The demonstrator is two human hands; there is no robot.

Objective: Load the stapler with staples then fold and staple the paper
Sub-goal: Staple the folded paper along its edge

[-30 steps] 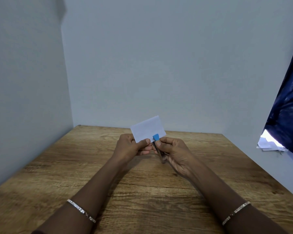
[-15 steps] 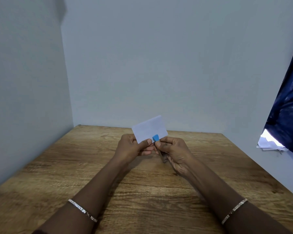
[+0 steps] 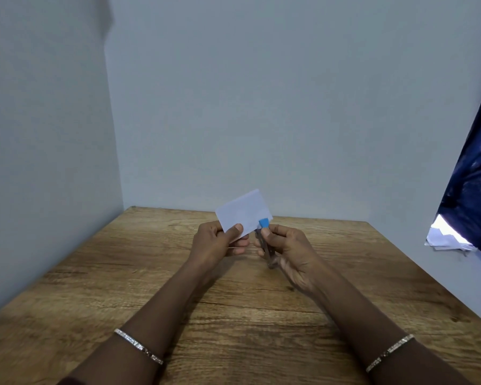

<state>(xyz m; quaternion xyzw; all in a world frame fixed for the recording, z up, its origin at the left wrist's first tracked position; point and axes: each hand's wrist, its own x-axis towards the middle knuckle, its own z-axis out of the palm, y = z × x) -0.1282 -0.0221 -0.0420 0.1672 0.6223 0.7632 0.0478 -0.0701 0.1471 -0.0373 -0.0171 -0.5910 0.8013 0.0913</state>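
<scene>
At frame centre, the left hand (image 3: 215, 243) pinches the folded paper (image 3: 243, 212) above the counter (image 3: 122, 273). The right hand (image 3: 289, 248) grips the stapler (image 3: 264, 240), its blue tip touching the paper's lower right corner

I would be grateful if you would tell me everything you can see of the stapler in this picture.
The stapler is small and slim: a blue, plastic-looking head above a dark, metallic body. It is held tilted, head uppermost, above the wooden table. The right hand grips its body, thumb just below the blue head. The head meets the lower right edge of the folded paper, which the left hand pinches. Whether it bites the paper cannot be seen.
</scene>
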